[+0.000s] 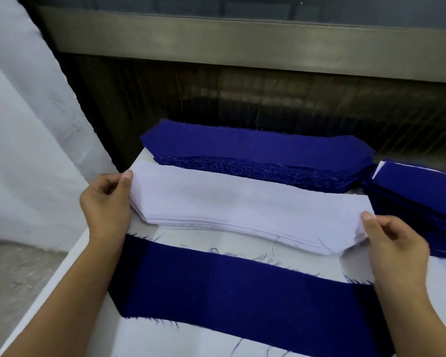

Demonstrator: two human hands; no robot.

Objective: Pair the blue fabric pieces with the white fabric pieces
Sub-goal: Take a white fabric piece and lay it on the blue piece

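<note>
Two hands work at a white table [178,338]. The left hand [106,199] pinches the left tip of a stack of white fabric pieces [242,210], thumb on top and fingers curled. The right hand [394,248] pinches the right end, where the upper layers lift slightly. How many layers each hand holds cannot be told. One blue fabric piece [242,287] lies flat just in front of the stack, with a thick blue stack [255,153] behind and a blue-and-white pile [417,191] at right. The white pieces look thin, light and limp, likely to sag and cling together; holding one by both pointed ends should keep it taut. Frayed blue edges may snag.
</note>
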